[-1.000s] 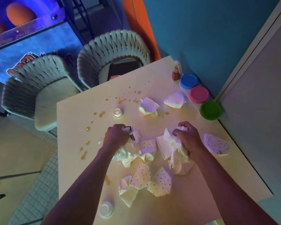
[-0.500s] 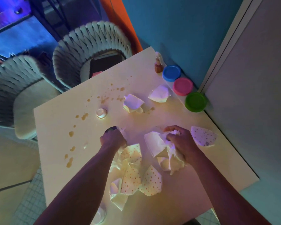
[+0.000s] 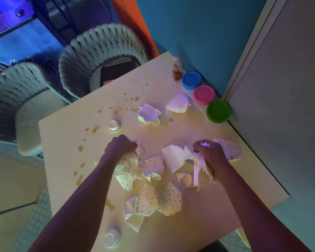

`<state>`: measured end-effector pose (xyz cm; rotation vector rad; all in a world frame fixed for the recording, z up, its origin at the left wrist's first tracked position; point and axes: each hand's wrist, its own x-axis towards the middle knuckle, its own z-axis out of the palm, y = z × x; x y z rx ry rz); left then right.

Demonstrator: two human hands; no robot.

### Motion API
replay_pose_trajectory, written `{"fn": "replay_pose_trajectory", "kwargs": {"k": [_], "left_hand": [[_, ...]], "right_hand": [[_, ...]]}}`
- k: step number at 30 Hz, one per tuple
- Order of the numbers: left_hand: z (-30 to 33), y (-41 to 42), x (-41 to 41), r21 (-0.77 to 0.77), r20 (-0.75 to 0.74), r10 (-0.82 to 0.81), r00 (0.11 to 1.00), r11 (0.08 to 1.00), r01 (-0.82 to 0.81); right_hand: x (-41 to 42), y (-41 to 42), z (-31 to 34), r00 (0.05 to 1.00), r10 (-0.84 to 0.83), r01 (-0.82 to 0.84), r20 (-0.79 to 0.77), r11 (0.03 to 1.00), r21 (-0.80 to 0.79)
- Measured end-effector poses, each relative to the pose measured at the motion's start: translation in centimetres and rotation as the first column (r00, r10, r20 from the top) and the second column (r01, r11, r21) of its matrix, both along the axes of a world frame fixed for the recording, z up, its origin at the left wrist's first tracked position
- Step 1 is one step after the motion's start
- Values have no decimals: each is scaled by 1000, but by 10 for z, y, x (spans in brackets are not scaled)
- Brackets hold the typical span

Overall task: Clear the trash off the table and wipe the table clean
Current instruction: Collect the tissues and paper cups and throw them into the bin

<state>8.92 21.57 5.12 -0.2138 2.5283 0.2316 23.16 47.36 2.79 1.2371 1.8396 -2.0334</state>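
Head view, looking down on pale table [image 3: 65,135], frame centre.
- Left hand [image 3: 120,147], centre-left: fingers curled tight round a wad of crumpled napkins [image 3: 130,165]; wad hangs below the fist, touching the table.
- Right hand [image 3: 210,154], centre-right: fingers curled, gripping white crumpled tissue [image 3: 198,166] that trails toward lower frame.
- Dotted napkins [image 3: 158,200], loose pile, lower centre betw. the two forearms; one more dotted napkin [image 3: 231,149] just right of right hand.
- Plain crumpled napkins, 2 pcs, upper centre: one [image 3: 149,114] mid-table, one [image 3: 178,106] nearer the lids.
- Small white cups: one [image 3: 114,125] above left hand, one [image 3: 112,238] at bottom edge.
- Brown spill spots [image 3: 95,129], scattered upper centre and down left side of table.
- Round lids/tubs along right edge: blue [image 3: 191,80], pink [image 3: 204,95], green [image 3: 218,111]; small brown bottle [image 3: 176,73] beside blue.
- Woven chairs, 2 pcs [image 3: 102,51], upper left.
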Motion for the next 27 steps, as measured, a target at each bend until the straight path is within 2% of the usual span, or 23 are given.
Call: {"fn": "replay_pose_trajectory", "kwargs": {"k": [6, 12, 18, 23, 27], "left_hand": [[34, -34, 11, 231, -30, 178, 984, 959, -167], [58, -55, 38, 438, -86, 279, 956, 873, -215], [69, -51, 84, 590, -188, 264, 946, 800, -106], [60, -30, 131, 681, -285, 130, 950, 725, 105], [48, -4, 169, 679, -348, 10, 938, 692, 245]], "right_hand": [[15, -7, 10, 997, -66, 66, -25, 998, -5], [42, -29, 18, 991, -119, 120, -64, 993, 17], [88, -60, 33, 976, -185, 193, -118, 979, 62], [141, -75, 35, 935, -323, 335, -144, 940, 61], [186, -83, 32, 887, -440, 451, -143, 890, 60]]}}
